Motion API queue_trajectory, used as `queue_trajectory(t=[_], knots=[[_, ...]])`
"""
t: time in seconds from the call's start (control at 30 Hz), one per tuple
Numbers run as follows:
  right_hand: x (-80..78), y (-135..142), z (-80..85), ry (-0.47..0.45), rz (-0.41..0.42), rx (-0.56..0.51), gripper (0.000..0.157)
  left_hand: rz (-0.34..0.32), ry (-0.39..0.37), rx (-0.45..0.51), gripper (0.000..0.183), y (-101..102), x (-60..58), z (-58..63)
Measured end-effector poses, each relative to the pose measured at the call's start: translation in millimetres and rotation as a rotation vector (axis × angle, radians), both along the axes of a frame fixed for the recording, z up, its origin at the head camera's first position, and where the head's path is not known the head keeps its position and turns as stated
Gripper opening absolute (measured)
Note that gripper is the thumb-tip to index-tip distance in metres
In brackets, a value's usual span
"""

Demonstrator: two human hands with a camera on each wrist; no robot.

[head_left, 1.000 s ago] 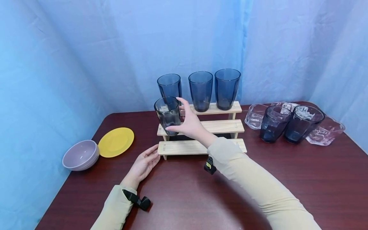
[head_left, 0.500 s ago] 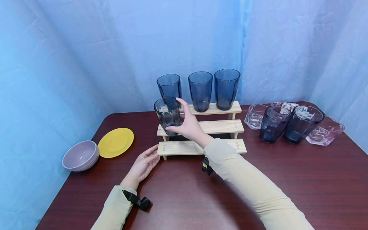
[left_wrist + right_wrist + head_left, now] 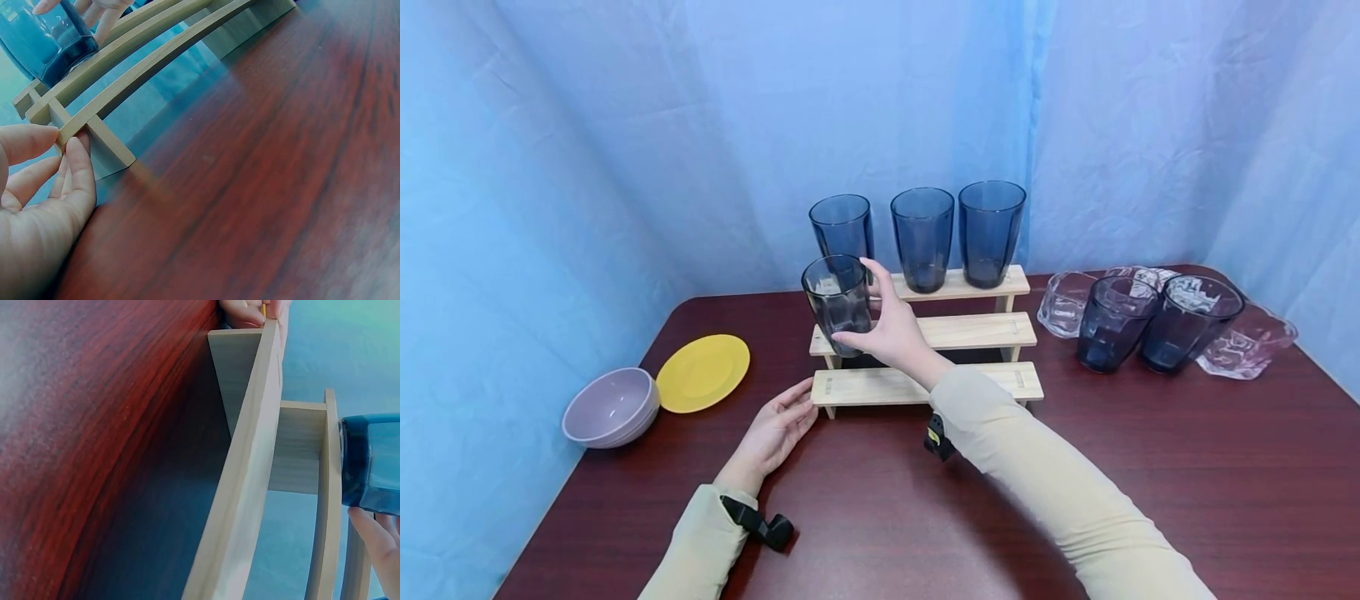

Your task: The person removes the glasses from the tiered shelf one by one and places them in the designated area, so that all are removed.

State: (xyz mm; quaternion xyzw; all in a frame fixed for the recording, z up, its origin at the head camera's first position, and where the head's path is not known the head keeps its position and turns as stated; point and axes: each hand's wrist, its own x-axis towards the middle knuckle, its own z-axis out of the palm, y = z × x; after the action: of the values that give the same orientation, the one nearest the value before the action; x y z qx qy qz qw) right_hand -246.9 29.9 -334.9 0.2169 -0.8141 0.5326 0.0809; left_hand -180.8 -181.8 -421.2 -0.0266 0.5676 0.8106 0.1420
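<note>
A three-step wooden display stand (image 3: 880, 387) sits mid-table. My left hand (image 3: 772, 435) pinches the left end of its lowest step, thumb and fingers on either side of the board (image 3: 94, 119). With thumb and fingers around its side, my right hand (image 3: 898, 332) holds a dark smoky drinking glass (image 3: 833, 307) upright at the left end of the middle step. In the right wrist view the glass's base (image 3: 355, 464) meets that step. On the top step stand three blue-grey glasses, at left (image 3: 841, 218), middle (image 3: 923, 237) and right (image 3: 992, 233).
To the right of the stand are two dark glasses (image 3: 1116, 329) (image 3: 1187, 329), close together among clear glass pieces (image 3: 1063, 308) and a pinkish one (image 3: 1243, 350). A yellow plate (image 3: 702, 373) and a lilac bowl (image 3: 612, 410) sit at left. Pale blue curtains (image 3: 760, 125) surround the table.
My right wrist and forearm have shifted slightly left, while the glass in that hand stays at the middle step. My left hand keeps its place on the stand.
</note>
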Motion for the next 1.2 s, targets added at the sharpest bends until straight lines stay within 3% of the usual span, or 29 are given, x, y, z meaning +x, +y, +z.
queue_trajectory(t=[0.9,1.2], knots=[[20.0,17.4,-0.6,0.048,-0.054,-0.078,0.100,-0.003,-0.022,0.001,0.055,0.8,-3.3,-0.3],[28.4,29.8,1.7,0.135,-0.016,-0.101,0.100,0.003,-0.013,0.022,0.055,0.4,-2.9,-2.1]])
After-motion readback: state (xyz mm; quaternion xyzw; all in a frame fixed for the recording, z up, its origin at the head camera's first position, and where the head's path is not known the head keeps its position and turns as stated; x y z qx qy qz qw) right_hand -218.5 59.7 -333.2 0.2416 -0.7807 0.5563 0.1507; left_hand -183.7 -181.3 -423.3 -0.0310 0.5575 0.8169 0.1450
